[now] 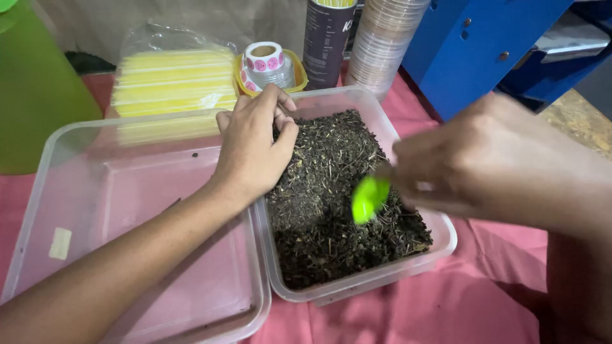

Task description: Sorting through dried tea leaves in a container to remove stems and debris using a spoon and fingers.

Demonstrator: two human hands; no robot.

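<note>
Green scoop [369,199] in right hand [475,159] fingers; above tea [331,191].

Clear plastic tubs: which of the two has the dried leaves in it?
The right-hand tub, under both hands, is filled with dark dried leaves. The larger tub to its left holds nothing but a small speck.

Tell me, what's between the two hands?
In the head view, dark dried leaves in a clear tub lie between the left hand and the right hand, which holds a green scoop.
</note>
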